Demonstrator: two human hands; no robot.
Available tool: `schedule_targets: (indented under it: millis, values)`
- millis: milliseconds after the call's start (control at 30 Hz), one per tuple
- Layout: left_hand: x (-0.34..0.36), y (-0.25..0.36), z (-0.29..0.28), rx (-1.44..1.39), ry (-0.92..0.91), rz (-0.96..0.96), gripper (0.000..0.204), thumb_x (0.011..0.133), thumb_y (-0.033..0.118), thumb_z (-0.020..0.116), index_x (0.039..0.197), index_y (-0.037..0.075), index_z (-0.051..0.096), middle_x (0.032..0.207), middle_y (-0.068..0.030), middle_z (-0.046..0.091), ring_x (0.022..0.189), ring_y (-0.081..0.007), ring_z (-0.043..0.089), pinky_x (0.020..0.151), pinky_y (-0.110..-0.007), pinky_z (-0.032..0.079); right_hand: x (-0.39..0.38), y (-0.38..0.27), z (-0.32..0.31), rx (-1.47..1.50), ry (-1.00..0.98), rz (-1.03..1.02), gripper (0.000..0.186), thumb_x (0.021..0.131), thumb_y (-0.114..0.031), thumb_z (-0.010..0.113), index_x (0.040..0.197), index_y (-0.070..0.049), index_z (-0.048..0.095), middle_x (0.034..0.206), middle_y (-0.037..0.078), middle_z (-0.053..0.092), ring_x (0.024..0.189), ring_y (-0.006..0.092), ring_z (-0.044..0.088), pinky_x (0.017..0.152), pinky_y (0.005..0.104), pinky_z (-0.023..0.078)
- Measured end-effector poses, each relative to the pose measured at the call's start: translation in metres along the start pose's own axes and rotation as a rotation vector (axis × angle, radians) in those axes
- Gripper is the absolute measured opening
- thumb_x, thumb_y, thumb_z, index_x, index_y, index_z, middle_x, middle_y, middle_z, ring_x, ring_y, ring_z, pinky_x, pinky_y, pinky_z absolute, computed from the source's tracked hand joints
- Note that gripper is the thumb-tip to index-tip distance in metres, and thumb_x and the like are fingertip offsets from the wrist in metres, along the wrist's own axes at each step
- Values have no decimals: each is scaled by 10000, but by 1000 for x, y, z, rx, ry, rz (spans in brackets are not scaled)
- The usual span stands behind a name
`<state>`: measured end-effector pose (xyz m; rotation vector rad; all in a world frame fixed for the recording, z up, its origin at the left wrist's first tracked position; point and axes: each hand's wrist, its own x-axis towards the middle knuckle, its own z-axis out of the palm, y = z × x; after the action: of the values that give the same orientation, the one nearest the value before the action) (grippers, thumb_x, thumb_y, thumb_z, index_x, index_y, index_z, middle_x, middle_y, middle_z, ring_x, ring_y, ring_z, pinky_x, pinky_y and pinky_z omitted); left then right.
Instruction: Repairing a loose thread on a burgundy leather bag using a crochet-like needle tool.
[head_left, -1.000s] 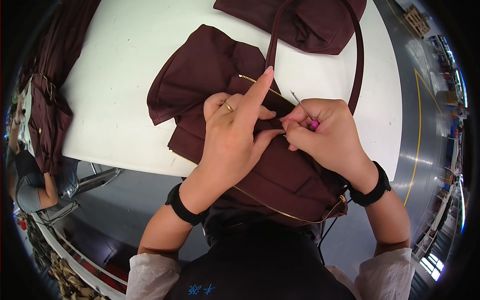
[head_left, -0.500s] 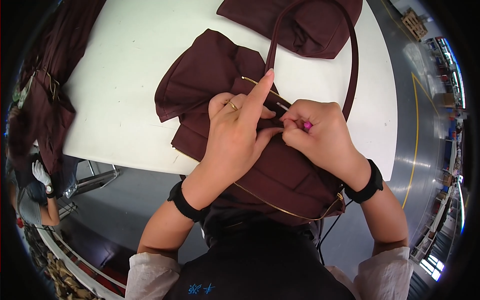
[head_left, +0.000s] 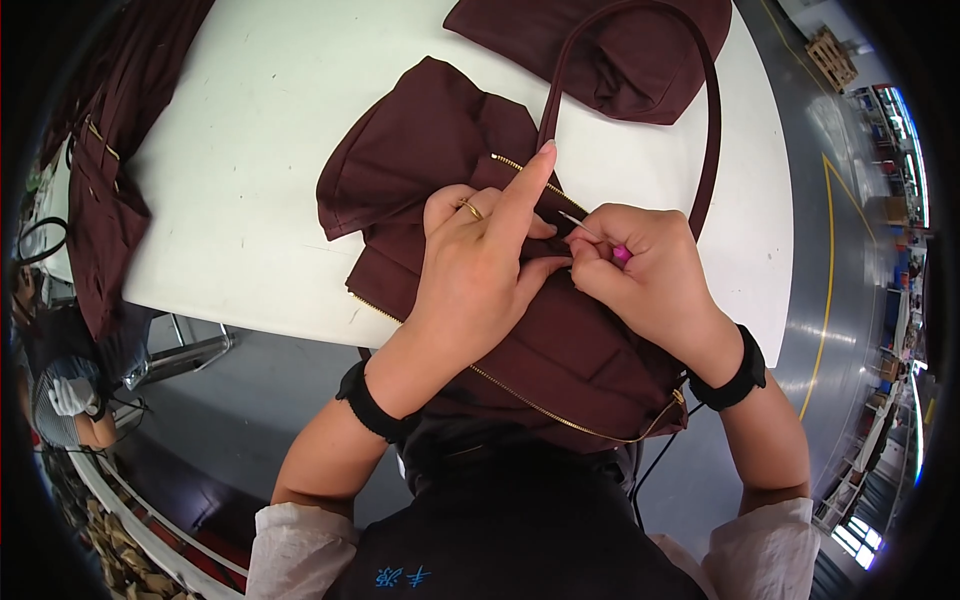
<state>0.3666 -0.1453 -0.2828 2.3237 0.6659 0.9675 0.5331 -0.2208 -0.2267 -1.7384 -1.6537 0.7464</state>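
A dark maroon fabric bag [head_left: 560, 350] lies unzipped over the table's near edge and against my lap, its gold zipper teeth running along both sides of the opening. My left hand [head_left: 475, 260] pinches the fabric inside the opening between thumb and curled fingers, its index finger pointing up and away. Close against those fingertips, my right hand [head_left: 645, 265] is closed on a slim tool with a pink handle [head_left: 622, 256] and a thin pointed metal tip. The tip points to the far left over the opening. My fingers hide the exact spot of fabric between them.
The bag's strap [head_left: 712, 130] loops over the white table [head_left: 250, 200]. A second maroon bag [head_left: 640, 70] lies at the far edge. More maroon pieces [head_left: 120, 180] hang at the left, near another person's gloved hand [head_left: 72, 396]. Grey floor [head_left: 270, 400] surrounds the table.
The metal tip of the tool has tilted more toward the far left. Both hands keep their hold on the bag. At the left, the other person's gloved hand has moved lower.
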Motion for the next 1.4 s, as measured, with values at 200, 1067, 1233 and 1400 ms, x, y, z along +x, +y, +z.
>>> schedule_targets:
  millis: [200, 1067, 1233, 1400]
  values:
    - [0, 1, 1, 5, 5, 4, 930, 666, 124, 852, 1474, 114, 392, 865, 51, 719, 881, -119, 634, 932, -351, 321, -2, 6, -5, 440, 14, 270, 67, 803, -15, 650, 846, 21, 686, 663, 51, 645, 566, 75, 577, 537, 244, 446]
    - [1, 0, -2, -49, 5, -6, 931, 627, -24, 783, 1466, 98, 399, 842, 34, 716, 838, -132, 647, 927, -342, 331, -11, 1, 20, -737, 214, -515, 153, 723, -72, 650, 736, -59, 498, 583, 19, 463, 547, 136, 524, 419, 277, 421]
    - [1, 1, 1, -42, 9, -20, 919, 657, 64, 821, 1470, 102, 394, 828, 37, 717, 849, -119, 649, 942, -341, 324, -9, 7, 14, -410, 238, -422, 187, 728, -54, 706, 793, -57, 530, 597, 21, 502, 554, 156, 564, 442, 310, 451]
    - [0, -1, 0, -42, 17, -31, 927, 671, 152, 850, 1474, 104, 389, 826, 39, 717, 855, -115, 652, 954, -354, 322, -12, 6, 10, -97, 261, -197, 121, 768, 1, 699, 860, -23, 624, 645, 68, 615, 542, 190, 621, 495, 279, 475]
